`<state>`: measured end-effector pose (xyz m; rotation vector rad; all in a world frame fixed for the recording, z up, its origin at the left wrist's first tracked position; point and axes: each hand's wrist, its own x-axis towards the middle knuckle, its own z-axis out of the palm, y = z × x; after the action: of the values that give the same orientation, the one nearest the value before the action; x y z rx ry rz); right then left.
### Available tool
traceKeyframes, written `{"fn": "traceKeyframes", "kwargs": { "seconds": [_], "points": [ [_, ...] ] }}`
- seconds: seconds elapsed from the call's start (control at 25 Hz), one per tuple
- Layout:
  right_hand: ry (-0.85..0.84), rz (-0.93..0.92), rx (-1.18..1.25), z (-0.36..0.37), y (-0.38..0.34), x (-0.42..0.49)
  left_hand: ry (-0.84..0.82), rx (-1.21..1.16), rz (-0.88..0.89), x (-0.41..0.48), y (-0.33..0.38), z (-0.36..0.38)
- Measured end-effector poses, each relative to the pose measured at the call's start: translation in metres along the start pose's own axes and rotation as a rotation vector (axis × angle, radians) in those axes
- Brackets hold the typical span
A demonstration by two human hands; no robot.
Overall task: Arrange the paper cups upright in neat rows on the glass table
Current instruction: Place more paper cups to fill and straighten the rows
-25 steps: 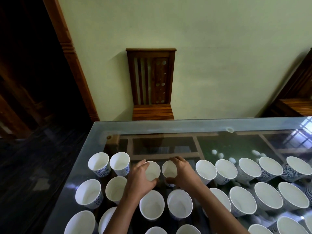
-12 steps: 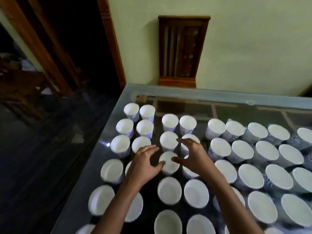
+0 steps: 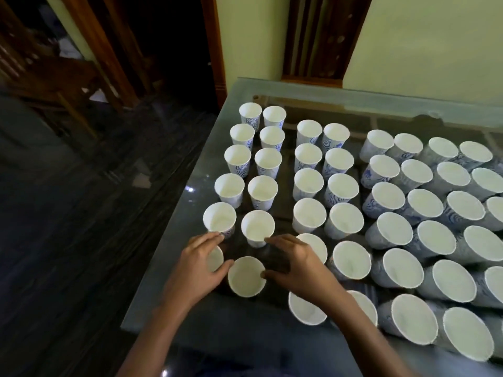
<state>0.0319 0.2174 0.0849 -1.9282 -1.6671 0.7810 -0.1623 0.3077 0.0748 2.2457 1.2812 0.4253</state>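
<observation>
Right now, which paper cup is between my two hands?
The near cup of the second column from the table's left edge: left hand and right hand flank its rim.

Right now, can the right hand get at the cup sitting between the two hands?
Likely yes: the thumb of the right hand is at the rim of that cup, the left hand flanks its other side, and nothing stands between.
</observation>
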Motion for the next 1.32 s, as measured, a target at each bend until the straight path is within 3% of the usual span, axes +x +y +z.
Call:
{"fn": "traceKeyframes", "kwargs": {
  "seconds": [0.48,1.0,1.32],
  "points": [
    [0.105,0.336,-0.1,0.081,-0.058,-0.016,-0.287,-0.005,0.209,0.002,-0.066,-0.012],
    [0.191,0.399,-0.119,0.083,-0.053,-0.035,-0.303,-0.057,0.332,-0.008,-0.067,-0.003],
    [0.147,0.382,-0.164,0.081,-0.048,-0.034,-0.319,-0.058,0.341,-0.019,-0.054,0.004]
  ]
}}
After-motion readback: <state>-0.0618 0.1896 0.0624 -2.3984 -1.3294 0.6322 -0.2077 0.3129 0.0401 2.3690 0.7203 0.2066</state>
